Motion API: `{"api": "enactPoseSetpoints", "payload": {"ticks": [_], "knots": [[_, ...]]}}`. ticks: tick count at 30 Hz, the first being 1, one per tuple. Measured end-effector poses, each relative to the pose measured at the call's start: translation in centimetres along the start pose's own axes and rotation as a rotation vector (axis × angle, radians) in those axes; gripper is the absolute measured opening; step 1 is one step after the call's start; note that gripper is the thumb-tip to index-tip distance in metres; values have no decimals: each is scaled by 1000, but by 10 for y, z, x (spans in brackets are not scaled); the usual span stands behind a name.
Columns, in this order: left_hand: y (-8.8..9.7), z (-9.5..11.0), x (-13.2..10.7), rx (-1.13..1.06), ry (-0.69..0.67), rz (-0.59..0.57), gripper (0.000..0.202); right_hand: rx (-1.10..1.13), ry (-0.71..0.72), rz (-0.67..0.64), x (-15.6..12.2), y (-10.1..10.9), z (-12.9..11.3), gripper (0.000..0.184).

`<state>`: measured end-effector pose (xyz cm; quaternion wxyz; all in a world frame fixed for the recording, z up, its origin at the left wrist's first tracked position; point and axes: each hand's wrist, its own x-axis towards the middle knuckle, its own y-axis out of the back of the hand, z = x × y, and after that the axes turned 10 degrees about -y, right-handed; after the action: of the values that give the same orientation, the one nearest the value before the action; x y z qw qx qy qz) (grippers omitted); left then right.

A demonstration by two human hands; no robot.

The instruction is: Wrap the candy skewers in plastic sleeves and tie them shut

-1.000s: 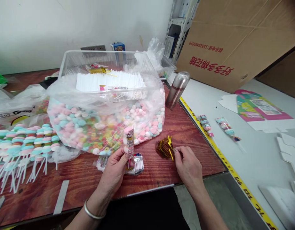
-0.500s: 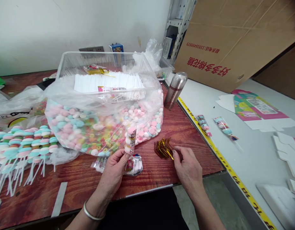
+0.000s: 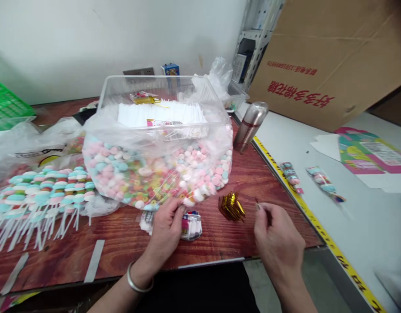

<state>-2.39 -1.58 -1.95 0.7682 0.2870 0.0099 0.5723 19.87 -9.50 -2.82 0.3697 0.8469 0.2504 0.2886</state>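
Note:
My left hand is closed, thumb against fingers, on a marshmallow pop in a clear printed wrapper. The pop leans to the right, in front of the bag of sweets. Low under that hand lies a stack of printed wrappers, partly covered. Farther right, a small heap of gold twist ties rests on the wooden table. Beyond the heap, my right hand pinches a thin tie, of which only a short dark end shows above the fingertips.
A big clear bag of marshmallows stands behind, with a plastic tub of white sticks on it. Marshmallow skewers lie left. A steel flask, two wrapped pops and a large carton are on the right.
My right hand has moved away from the gold ties to the right with one tie. The marshmallow pop has tipped from upright to leaning right. The view has turned slightly left.

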Motion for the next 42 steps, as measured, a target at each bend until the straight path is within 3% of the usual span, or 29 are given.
{"api": "enactPoseSetpoints", "payload": {"ticks": [2,6,8,11,16,21,24,26,30,32,34,37,42], "knots": [[-5,5,3,156,-140,-14,21,338,-106,-109,-14,5,-22,22],[-13,6,4,403,-356,-41,24,1066,-488,-878,-41,-3,-68,32],[-14,4,2,476,-398,-45,21,1294,-697,-1129,-47,-11,-81,35],[-12,0,-3,489,-400,-39,19,1440,-906,-1269,-49,-21,-88,33],[-8,-8,-10,382,-400,39,33,1538,-1049,-1318,-49,-25,-84,28],[-2,-10,-14,374,-446,21,34,1570,-1057,-1320,-52,-25,-89,28],[0,-3,-12,193,-326,56,28,1513,-946,-1270,-55,-28,-91,32],[-2,3,-9,-18,-121,87,21,1399,-770,-1128,-57,-32,-90,32],[-12,11,-3,-650,364,127,16,897,-194,-683,-57,-39,-83,24],[-18,12,-3,-913,487,126,24,658,0,-483,-55,-40,-80,21],[-21,11,-3,-1047,530,89,28,547,92,-328,-54,-40,-77,19],[-17,11,-4,-970,474,10,25,501,201,-304,-52,-40,-74,16],[4,20,-1,-248,-61,-144,17,399,353,-301,-46,-39,-67,20]]}}
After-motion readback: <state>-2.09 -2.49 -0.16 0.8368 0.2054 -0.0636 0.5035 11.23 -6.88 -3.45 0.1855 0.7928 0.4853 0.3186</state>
